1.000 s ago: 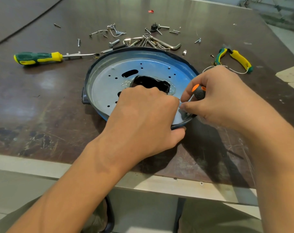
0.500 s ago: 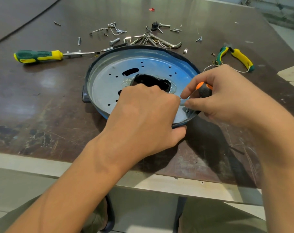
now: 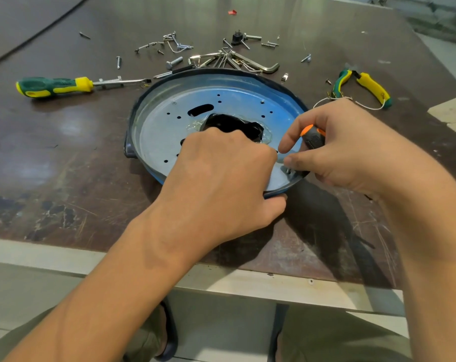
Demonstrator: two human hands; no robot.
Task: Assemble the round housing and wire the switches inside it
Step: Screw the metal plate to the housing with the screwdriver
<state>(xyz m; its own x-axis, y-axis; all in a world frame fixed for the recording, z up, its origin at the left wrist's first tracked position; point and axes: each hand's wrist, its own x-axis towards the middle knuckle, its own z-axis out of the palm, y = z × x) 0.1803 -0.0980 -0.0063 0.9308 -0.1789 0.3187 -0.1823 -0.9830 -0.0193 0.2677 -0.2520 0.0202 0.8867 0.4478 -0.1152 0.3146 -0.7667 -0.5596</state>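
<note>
Screwdriver [image 3: 313, 139] more exposed; left hand [image 3: 221, 178] apparently grips housing [image 3: 223, 80].

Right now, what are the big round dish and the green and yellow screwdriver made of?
The round silvery blue-rimmed housing plate looks like sheet metal: shiny, with punched holes. The green and yellow screwdriver seems to have a moulded plastic or rubber handle, matte; its shaft looks like bright steel.

Housing [image 3: 164, 131] on table [image 3: 65, 165]: screwdriver [image 3: 57, 86] at ten o'clock, hex keys [image 3: 247, 62] twelve, pliers [image 3: 362, 86] two; left hand [image 3: 221, 184] and right hand [image 3: 352, 152], with driver [image 3: 313, 138], at five.
</note>
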